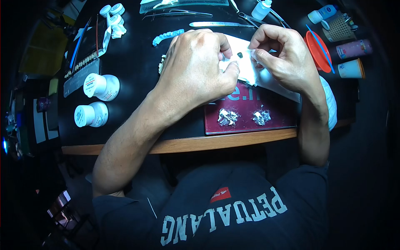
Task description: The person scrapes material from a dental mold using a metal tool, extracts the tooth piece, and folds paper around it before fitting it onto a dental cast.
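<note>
A white tissue (pixel 246 71) lies over the dark red board (pixel 250 98), with a small dark piece (pixel 239 55) on it between my hands. My left hand (pixel 200 62) is at the tissue's left side, thumb and forefinger bent toward each other with a gap between them. At the right, my right hand (pixel 279 52) has its fingers curled in a pinch at the tissue's edge; what is between the fingertips is too small to tell. Two clumps of whitish material, the left one (pixel 228 117) and the right one (pixel 261 117), lie on the board's near part.
Two white jars (pixel 101 86) (pixel 91 114) stand at the left. A blue dental piece (pixel 167 36) and a metal spatula (pixel 221 24) lie beyond my hands. Farther right are a red dish (pixel 317 52), a cup (pixel 351 68) and a dropper bottle (pixel 261 10).
</note>
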`<control>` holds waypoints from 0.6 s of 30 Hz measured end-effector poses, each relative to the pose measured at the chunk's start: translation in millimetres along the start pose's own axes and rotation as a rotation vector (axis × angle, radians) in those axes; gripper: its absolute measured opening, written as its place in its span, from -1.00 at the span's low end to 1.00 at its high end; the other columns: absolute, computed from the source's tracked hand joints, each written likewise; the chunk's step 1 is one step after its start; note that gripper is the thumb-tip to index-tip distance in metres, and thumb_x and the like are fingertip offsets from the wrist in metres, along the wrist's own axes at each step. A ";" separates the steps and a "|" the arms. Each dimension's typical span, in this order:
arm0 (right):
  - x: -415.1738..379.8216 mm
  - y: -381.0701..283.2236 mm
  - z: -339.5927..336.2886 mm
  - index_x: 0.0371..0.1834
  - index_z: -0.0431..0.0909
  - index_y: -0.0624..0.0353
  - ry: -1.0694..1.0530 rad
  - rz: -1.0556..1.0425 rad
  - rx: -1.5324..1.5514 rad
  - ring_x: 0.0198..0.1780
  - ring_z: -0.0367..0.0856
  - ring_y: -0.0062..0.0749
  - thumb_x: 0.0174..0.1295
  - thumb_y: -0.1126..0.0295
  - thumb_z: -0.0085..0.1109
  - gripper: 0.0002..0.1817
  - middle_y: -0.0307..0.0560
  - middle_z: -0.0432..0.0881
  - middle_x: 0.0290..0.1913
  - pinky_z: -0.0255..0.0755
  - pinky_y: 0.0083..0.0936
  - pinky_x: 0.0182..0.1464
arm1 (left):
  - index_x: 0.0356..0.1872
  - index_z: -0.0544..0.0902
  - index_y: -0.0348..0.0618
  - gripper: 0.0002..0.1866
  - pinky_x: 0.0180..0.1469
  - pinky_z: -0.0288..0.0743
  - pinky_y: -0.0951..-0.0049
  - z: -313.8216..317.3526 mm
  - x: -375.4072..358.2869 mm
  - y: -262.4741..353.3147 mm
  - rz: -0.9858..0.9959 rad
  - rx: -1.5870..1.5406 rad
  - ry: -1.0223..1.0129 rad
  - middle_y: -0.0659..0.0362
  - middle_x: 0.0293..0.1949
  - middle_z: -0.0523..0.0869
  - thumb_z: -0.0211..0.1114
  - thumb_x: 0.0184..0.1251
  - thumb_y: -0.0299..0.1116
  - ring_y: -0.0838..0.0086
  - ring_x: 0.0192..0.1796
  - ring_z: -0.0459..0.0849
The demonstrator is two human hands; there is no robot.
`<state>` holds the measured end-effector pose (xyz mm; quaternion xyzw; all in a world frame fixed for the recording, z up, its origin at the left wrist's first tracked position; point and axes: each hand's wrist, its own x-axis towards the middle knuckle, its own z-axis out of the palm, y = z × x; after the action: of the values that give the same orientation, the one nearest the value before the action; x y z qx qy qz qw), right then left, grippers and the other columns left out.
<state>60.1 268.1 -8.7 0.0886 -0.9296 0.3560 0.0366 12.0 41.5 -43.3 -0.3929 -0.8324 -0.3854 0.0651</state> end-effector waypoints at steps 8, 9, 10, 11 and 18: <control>-0.7 -0.1 -0.1 -0.23 0.74 0.30 0.002 0.010 0.016 -0.34 0.74 -0.47 0.19 0.49 0.26 -0.85 -0.07 0.75 -0.39 0.58 -0.47 -0.27 | -0.27 0.83 -0.34 -0.79 -0.39 0.56 0.50 3.5 0.4 -3.8 -0.003 -0.048 0.020 0.02 -0.36 0.81 0.46 0.29 -0.35 0.44 -0.37 0.77; -0.8 0.2 -0.1 -0.23 0.74 0.30 0.006 0.004 0.010 -0.34 0.74 -0.47 0.19 0.48 0.26 -0.85 -0.07 0.75 -0.39 0.58 -0.47 -0.27 | -0.27 0.83 -0.34 -0.80 -0.39 0.57 0.49 2.3 0.6 -3.1 -0.008 -0.044 0.009 0.02 -0.36 0.82 0.45 0.30 -0.35 0.44 -0.36 0.78; -0.8 0.6 0.1 -0.23 0.73 0.30 0.010 -0.001 0.005 -0.34 0.74 -0.46 0.19 0.48 0.26 -0.85 -0.07 0.75 -0.39 0.58 -0.47 -0.27 | -0.27 0.83 -0.33 -0.80 -0.38 0.58 0.49 0.1 1.0 -1.4 -0.013 -0.040 -0.002 0.02 -0.35 0.83 0.44 0.31 -0.36 0.43 -0.35 0.79; -0.7 1.3 0.1 -0.23 0.73 0.30 0.014 -0.007 -0.001 -0.34 0.74 -0.46 0.19 0.48 0.26 -0.85 -0.07 0.75 -0.39 0.58 -0.46 -0.26 | -0.27 0.83 -0.33 -0.81 -0.37 0.59 0.48 -1.6 1.3 -0.1 -0.018 -0.036 -0.014 0.02 -0.34 0.84 0.44 0.32 -0.37 0.43 -0.33 0.80; -2.0 1.1 -0.5 -0.25 0.68 0.31 -0.022 -0.042 -0.098 -0.27 0.68 -0.55 0.22 0.53 0.24 -0.90 -0.16 0.68 -0.35 0.59 -0.51 -0.19 | -0.26 0.84 -0.29 -0.86 -0.31 0.68 0.43 -2.5 0.8 0.8 0.015 -0.076 0.014 0.03 -0.33 0.86 0.41 0.35 -0.43 0.40 -0.27 0.85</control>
<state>61.8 269.5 -9.2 0.1100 -0.9442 0.3082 0.0381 11.5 40.5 -40.7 -0.3987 -0.8136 -0.4191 0.0586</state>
